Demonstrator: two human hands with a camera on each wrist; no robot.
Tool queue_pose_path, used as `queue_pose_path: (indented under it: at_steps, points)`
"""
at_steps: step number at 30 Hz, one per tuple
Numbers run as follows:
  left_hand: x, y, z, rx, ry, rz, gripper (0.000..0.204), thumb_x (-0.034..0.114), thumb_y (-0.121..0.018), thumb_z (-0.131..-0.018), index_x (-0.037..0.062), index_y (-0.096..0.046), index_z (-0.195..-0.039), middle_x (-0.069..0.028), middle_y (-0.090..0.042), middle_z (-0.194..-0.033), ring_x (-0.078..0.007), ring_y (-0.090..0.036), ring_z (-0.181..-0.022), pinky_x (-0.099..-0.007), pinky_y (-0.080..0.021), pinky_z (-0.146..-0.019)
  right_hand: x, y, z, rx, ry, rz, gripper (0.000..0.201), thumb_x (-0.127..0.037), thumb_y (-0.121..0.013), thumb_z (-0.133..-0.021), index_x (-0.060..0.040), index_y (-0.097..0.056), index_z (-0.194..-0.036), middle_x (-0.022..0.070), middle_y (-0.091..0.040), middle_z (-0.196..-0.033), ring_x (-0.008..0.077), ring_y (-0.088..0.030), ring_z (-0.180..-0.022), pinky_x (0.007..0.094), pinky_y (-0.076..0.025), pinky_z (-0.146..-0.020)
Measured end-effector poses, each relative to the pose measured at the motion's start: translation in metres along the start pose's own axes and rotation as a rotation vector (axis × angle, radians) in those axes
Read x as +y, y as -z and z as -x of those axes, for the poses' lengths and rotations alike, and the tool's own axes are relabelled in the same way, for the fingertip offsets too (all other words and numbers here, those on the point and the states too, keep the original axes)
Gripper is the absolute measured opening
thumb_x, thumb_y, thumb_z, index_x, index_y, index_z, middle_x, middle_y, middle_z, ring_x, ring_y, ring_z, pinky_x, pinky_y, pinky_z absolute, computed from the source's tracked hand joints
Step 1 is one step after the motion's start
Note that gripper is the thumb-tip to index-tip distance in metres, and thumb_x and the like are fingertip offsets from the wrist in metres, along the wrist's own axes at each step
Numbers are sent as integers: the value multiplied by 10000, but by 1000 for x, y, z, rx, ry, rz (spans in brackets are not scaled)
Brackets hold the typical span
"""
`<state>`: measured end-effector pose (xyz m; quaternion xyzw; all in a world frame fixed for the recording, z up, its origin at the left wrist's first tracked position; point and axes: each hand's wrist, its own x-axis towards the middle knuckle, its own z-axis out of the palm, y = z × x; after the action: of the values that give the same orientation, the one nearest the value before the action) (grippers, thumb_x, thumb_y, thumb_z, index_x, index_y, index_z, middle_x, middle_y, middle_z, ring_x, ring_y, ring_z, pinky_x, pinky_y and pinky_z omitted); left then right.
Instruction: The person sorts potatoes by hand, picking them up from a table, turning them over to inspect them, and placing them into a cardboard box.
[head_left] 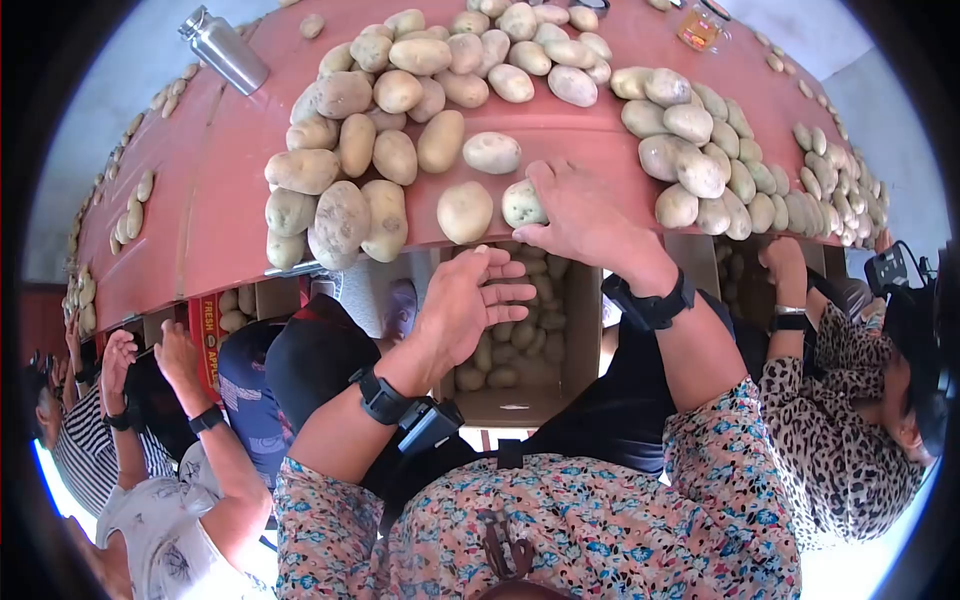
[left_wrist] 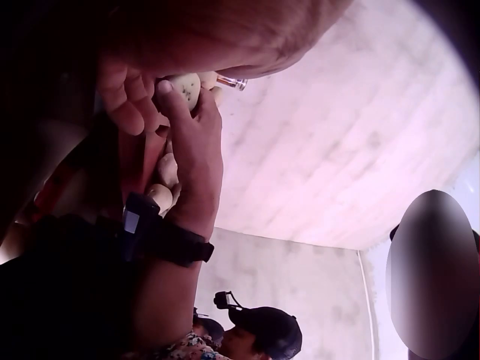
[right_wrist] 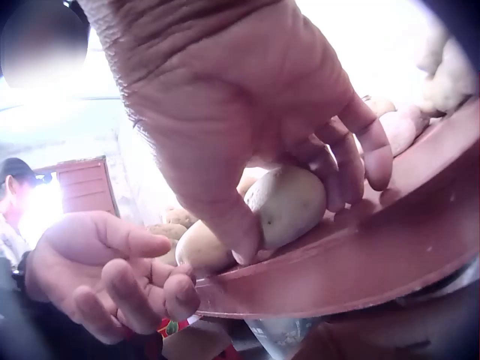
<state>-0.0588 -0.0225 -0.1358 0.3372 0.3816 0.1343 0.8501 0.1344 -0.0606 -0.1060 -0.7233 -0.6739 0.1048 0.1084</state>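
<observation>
At the front edge of the red table, the right hand (head_left: 590,222) grips a pale potato (head_left: 523,204) between thumb and fingers; in the right wrist view that potato (right_wrist: 286,208) lies under the palm of the hand (right_wrist: 247,97). The left hand (head_left: 465,305) is held palm up just off the edge, fingers loosely bent, holding nothing; the right wrist view shows it (right_wrist: 112,274) low at the left. Beside the gripped potato sits another potato (head_left: 465,212), with one more (head_left: 492,153) behind. Below the hands stands a cardboard box (head_left: 510,405) with potatoes inside.
Potato piles lie left (head_left: 341,216) and right (head_left: 700,176) on the red table (head_left: 225,190). A metal bottle (head_left: 226,52) and a glass jar (head_left: 702,26) stand farther back. Other people's arms (head_left: 232,500) are at the left and right (head_left: 786,270).
</observation>
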Motion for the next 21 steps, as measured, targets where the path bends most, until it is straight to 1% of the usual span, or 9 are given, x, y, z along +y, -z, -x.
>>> queue_pose_path:
  at_steps: [2, 4, 6, 8, 10, 13, 15, 18, 21]
  points:
    - [-1, 0, -2, -90, 65, 46, 491, 408, -353, -1025, -26, -450, -1232, -163, -561, -1189, -289, -624, -1015, -409, -537, -812, 5, 4, 5, -54, 17, -29, 581, -348, -725, -765, 14, -472, -1143, 250, -563, -1071, 405, -562, -1008, 467, -466, -863]
    - [0, -7, 0, -158, 75, 100, 491, 416, -344, -1026, -15, -454, -1233, -157, -558, -1195, -287, -621, -1023, -409, -536, -814, 2, 16, 12, -106, 37, -56, 577, -374, -720, -773, 11, -489, -1134, 250, -581, -1037, 401, -574, -987, 463, -469, -852]
    - [-3, -11, 1, -219, 87, 157, 491, 424, -334, -1027, -3, -457, -1235, -151, -556, -1202, -285, -617, -1030, -409, -535, -816, -2, 29, 20, -287, 52, -103, 564, -429, -698, -797, 19, -545, -1102, 239, -613, -973, 398, -594, -945, 456, -476, -821]
    - [-9, -13, 1, -298, 92, 177, 440, 394, -364, -1025, 29, -460, -1249, -136, -561, -1193, -271, -625, -999, -402, -538, -797, 6, 19, 24, -309, 94, -179, 556, -433, -684, -815, 28, -562, -1100, 234, -625, -953, 398, -602, -922, 453, -478, -809]
    - [-26, -5, -8, -213, 111, 86, 406, 366, -388, -1021, 40, -462, -1250, -130, -565, -1175, -266, -627, -985, -400, -539, -784, 10, 18, 24, -330, 133, -259, 551, -437, -670, -833, 37, -580, -1098, 229, -636, -934, 398, -611, -899, 450, -481, -797]
    - [-63, 11, -24, -39, 204, -37, 346, 293, -424, -1010, 49, -454, -1254, -122, -563, -1156, -263, -630, -961, -402, -539, -757, 10, 26, 24, -409, -17, -364, 494, -398, -624, -883, 41, -592, -1106, 205, -655, -950, 375, -624, -895, 441, -486, -790]
    - [-81, 18, -34, 54, 265, -75, 324, 247, -437, -1004, 46, -444, -1257, -119, -556, -1155, -266, -632, -951, -406, -538, -743, 19, 21, 26, -124, 29, -293, 435, -355, -596, -914, 32, -593, -1111, 202, -663, -952, 360, -638, -878, 427, -494, -783]
    - [-83, 13, -40, 214, 357, -57, 405, 186, -427, -984, 15, -347, -1343, -168, -443, -1295, -293, -606, -984, -417, -523, -757, 24, 26, 25, 21, 80, -255, 336, -254, -615, -899, 22, -599, -1089, 199, -660, -983, 370, -631, -912, 428, -497, -800]
    - [-73, 3, -39, 252, 191, -157, 480, 194, -431, -981, 10, -291, -1402, -186, -407, -1335, -289, -589, -1015, -402, -511, -774, 22, 25, 23, 105, 64, -231, 290, -176, -627, -874, 1, -586, -1100, 194, -646, -1015, 386, -614, -942, 441, -495, -816]
